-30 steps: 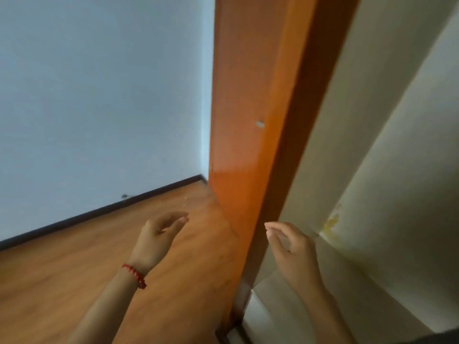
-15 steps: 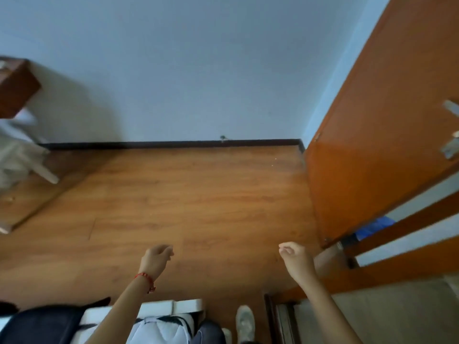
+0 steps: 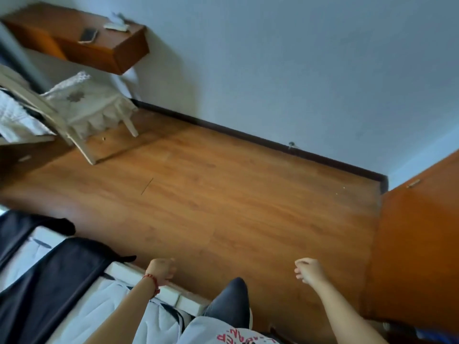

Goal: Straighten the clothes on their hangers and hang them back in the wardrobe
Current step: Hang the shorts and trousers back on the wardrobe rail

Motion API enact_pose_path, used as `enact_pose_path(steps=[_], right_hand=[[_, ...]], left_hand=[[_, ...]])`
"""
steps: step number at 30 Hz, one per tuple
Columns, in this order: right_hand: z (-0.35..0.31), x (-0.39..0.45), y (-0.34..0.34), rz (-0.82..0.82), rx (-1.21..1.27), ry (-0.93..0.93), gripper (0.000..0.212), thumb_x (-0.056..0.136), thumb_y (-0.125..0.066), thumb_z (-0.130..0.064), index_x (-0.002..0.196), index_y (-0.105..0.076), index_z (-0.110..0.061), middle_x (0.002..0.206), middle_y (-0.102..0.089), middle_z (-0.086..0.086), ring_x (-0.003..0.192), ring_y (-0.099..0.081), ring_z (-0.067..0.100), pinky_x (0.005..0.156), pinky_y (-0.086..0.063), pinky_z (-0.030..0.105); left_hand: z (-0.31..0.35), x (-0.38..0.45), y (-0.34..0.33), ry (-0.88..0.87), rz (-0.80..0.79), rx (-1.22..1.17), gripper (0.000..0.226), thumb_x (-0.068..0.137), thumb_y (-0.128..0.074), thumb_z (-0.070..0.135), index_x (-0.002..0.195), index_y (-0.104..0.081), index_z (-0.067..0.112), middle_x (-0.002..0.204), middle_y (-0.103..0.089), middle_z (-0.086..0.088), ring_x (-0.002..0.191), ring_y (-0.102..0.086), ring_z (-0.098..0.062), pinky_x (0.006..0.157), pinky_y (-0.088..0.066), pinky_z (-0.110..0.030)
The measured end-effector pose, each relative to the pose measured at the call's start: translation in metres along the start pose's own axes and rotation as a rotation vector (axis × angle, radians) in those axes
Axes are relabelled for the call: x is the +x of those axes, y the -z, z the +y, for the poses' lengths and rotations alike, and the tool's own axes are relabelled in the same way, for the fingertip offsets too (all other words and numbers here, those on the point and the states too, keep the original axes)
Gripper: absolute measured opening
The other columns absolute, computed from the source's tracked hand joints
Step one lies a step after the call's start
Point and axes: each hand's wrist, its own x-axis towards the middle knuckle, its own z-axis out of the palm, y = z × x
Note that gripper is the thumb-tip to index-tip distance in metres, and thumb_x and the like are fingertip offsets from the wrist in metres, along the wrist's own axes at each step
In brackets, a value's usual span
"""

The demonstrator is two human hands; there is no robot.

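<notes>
My left hand (image 3: 162,269), with a red bracelet at the wrist, hovers over the bed's edge with its fingers loosely curled, holding nothing. My right hand (image 3: 308,270) hangs over the wooden floor, also loosely curled and empty. A dark garment (image 3: 49,281) lies spread across the white bed (image 3: 139,275) at the lower left. Another dark piece (image 3: 15,229) lies beyond it. The orange wardrobe door (image 3: 417,244) stands at the right edge. No hanger is visible.
A white chair (image 3: 82,112) draped with pale cloth stands at the upper left under a wall-mounted wooden shelf (image 3: 104,53) carrying a phone (image 3: 87,35). Wooden floor (image 3: 223,194) stretches between bed, wall and door. My knee (image 3: 231,301) is at the bottom.
My view has swung left from the wardrobe to the floor and bed. Both hands have dropped lower and their fingers have curled in.
</notes>
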Motion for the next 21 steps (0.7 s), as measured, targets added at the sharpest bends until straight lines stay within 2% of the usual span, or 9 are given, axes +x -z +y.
enact_pose_path(steps=[3,6,10,12,15,17,18,21], right_hand=[[-0.021,0.016,0.000,-0.038,0.001,0.002,0.019,0.094,-0.047,-0.015,0.102,-0.060,-0.005,0.073,-0.061,0.003,0.067,-0.059,0.022,0.058,-0.044,0.027],[-0.044,0.038,-0.001,-0.060,-0.007,0.006,0.015,0.094,-0.047,-0.016,0.099,-0.058,-0.008,0.074,-0.062,0.004,0.069,-0.061,0.022,0.062,-0.046,0.029],[-0.086,0.082,-0.002,-0.044,0.016,0.005,0.019,0.093,-0.048,-0.014,0.101,-0.061,-0.001,0.071,-0.062,0.007,0.060,-0.058,0.021,0.054,-0.042,0.026],[-0.120,0.104,-0.004,-0.054,0.020,-0.001,0.019,0.093,-0.048,-0.013,0.101,-0.060,-0.002,0.072,-0.062,0.008,0.063,-0.059,0.023,0.056,-0.043,0.026],[-0.187,0.136,-0.016,-0.086,0.037,0.020,0.015,0.093,-0.048,-0.014,0.100,-0.058,-0.004,0.077,-0.063,0.010,0.072,-0.062,0.027,0.068,-0.050,0.033],[-0.237,0.154,-0.028,-0.106,0.039,0.024,0.011,0.094,-0.049,-0.014,0.097,-0.056,-0.007,0.075,-0.063,0.008,0.072,-0.062,0.026,0.079,-0.050,0.037],[-0.262,0.162,-0.036,-0.119,0.032,0.028,0.010,0.093,-0.049,-0.014,0.097,-0.056,-0.007,0.074,-0.062,0.008,0.071,-0.061,0.026,0.078,-0.050,0.037],[-0.339,0.185,-0.059,-0.160,-0.014,0.102,0.013,0.093,-0.050,-0.012,0.100,-0.058,-0.005,0.071,-0.061,0.009,0.064,-0.059,0.023,0.062,-0.045,0.029]], left_hand=[[0.012,-0.004,-0.008,0.030,0.005,-0.052,0.022,0.093,-0.050,0.014,0.099,-0.059,-0.006,0.070,-0.059,-0.010,0.058,-0.057,-0.019,0.051,-0.042,-0.026],[0.026,0.007,-0.005,0.084,-0.021,-0.082,0.030,0.094,-0.047,0.012,0.116,-0.054,-0.006,0.077,-0.059,-0.009,0.066,-0.054,-0.021,0.057,-0.040,-0.031],[0.057,0.037,0.002,0.111,0.048,-0.203,0.029,0.094,-0.048,0.018,0.111,-0.058,-0.003,0.083,-0.063,-0.012,0.074,-0.057,-0.026,0.073,-0.045,-0.033],[0.078,0.058,0.010,0.111,0.079,-0.256,0.028,0.094,-0.047,0.019,0.110,-0.058,-0.002,0.089,-0.063,-0.014,0.076,-0.057,-0.026,0.077,-0.043,-0.035],[0.118,0.087,0.029,0.119,0.107,-0.353,0.020,0.095,-0.046,0.017,0.097,-0.057,0.000,0.091,-0.060,-0.016,0.077,-0.055,-0.027,0.074,-0.043,-0.034],[0.143,0.103,0.045,0.144,0.133,-0.423,0.020,0.095,-0.045,0.015,0.082,-0.054,0.003,0.078,-0.057,-0.014,0.068,-0.052,-0.024,0.067,-0.042,-0.032],[0.156,0.110,0.053,0.149,0.146,-0.442,0.021,0.095,-0.046,0.015,0.077,-0.053,0.006,0.074,-0.055,-0.011,0.064,-0.051,-0.022,0.064,-0.041,-0.031],[0.190,0.131,0.076,0.137,0.170,-0.481,0.023,0.094,-0.048,0.015,0.073,-0.053,0.009,0.071,-0.056,-0.009,0.060,-0.051,-0.020,0.056,-0.040,-0.026]])
